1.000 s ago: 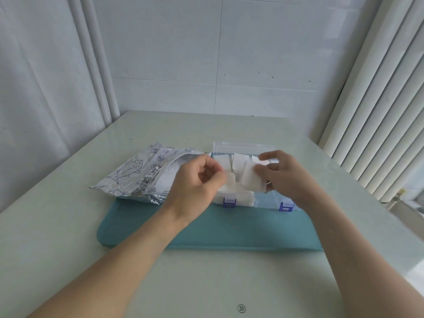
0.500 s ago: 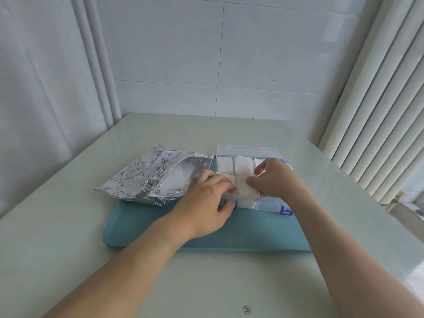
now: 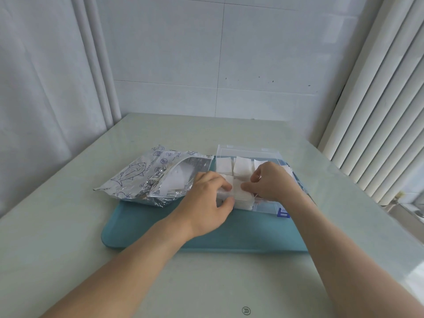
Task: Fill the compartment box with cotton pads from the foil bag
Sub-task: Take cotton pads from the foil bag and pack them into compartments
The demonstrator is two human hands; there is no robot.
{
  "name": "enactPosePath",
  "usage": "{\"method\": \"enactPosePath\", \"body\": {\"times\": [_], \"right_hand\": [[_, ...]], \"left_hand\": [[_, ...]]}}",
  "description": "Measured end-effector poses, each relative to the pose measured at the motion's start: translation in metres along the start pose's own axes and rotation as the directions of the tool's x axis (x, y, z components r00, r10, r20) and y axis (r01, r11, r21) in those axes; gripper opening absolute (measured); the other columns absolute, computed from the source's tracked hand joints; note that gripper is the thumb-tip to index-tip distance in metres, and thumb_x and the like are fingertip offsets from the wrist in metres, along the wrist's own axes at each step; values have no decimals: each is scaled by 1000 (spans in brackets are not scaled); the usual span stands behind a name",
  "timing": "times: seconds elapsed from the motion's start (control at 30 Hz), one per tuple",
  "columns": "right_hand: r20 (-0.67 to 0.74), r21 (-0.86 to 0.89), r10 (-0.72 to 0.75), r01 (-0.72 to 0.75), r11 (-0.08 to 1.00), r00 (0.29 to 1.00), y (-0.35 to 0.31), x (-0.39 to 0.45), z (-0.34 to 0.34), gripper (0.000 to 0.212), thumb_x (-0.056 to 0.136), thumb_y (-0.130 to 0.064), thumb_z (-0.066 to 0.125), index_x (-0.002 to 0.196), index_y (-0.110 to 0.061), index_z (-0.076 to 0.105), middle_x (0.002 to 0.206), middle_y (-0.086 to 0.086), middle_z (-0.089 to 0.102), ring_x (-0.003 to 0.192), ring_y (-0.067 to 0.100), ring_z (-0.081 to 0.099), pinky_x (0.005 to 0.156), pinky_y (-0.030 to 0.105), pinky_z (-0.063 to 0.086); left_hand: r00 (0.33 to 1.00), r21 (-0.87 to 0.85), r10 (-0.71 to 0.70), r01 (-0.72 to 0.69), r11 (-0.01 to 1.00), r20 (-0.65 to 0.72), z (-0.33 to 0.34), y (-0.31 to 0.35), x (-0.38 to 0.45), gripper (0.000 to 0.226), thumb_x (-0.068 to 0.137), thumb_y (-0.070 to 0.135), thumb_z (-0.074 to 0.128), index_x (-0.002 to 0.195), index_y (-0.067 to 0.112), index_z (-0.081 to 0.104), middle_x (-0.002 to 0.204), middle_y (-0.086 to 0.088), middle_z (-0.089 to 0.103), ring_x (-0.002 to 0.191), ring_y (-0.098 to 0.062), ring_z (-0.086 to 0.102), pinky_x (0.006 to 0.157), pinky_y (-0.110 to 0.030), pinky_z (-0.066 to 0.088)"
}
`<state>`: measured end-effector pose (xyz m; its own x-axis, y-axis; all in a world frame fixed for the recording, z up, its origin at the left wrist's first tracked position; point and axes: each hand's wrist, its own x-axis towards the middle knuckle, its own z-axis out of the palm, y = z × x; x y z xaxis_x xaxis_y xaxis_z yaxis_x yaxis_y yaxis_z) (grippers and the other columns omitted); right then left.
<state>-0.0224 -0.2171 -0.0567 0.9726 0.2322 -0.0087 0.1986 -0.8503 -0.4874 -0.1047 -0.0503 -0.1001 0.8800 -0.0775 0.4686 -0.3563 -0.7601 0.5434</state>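
The clear compartment box (image 3: 250,149) stands on the teal mat, its lid open toward the wall. White cotton pads (image 3: 242,167) fill its back compartments. My right hand (image 3: 274,183) pinches a stack of cotton pads (image 3: 243,195) down in a front compartment. My left hand (image 3: 205,199) grips the box's front left corner, with its fingers curled over the pads there and its thumb on the front wall. The foil bag (image 3: 142,173), printed with a fish, lies open to the left of the box, with white pads showing in its mouth.
The teal mat (image 3: 229,237) lies on a pale green table (image 3: 68,226). A blue latch (image 3: 283,213) sticks out of the box's front. A tiled wall is behind, a curtain to the left and vertical blinds to the right.
My right hand has brought the stack of pads down from above the box into a front compartment. My left hand came down from beside it onto the box's front left corner.
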Motion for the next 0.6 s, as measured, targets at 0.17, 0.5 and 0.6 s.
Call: {"method": "enactPosePath", "body": {"times": [0.17,0.5,0.6], "right_hand": [[-49,-215,-120,107,971,992,-4,0,-6,28,80,-32,76,67,-13,60,64,0,61,65,22,57,58,29,42],[285,-254,-242,316,914,928,-16,2,-25,32,80,-32,82,110,-27,75,87,-10,72,82,13,67,77,23,50],[300,-373,-242,347,861,923,-26,4,-18,18,80,-33,80,74,-36,64,66,-14,54,78,19,52,72,24,42]], "left_hand": [[1000,12,-15,15,1000,-21,0,1,1,21,92,23,66,111,12,68,117,3,59,119,-11,41,93,3,20],[1000,41,-10,9,999,29,-1,0,1,25,94,26,64,115,12,66,119,2,57,121,-14,38,97,-9,24],[999,35,-16,15,999,47,-2,-1,1,25,94,27,64,116,14,65,119,3,56,121,-14,37,97,-9,24]]}}
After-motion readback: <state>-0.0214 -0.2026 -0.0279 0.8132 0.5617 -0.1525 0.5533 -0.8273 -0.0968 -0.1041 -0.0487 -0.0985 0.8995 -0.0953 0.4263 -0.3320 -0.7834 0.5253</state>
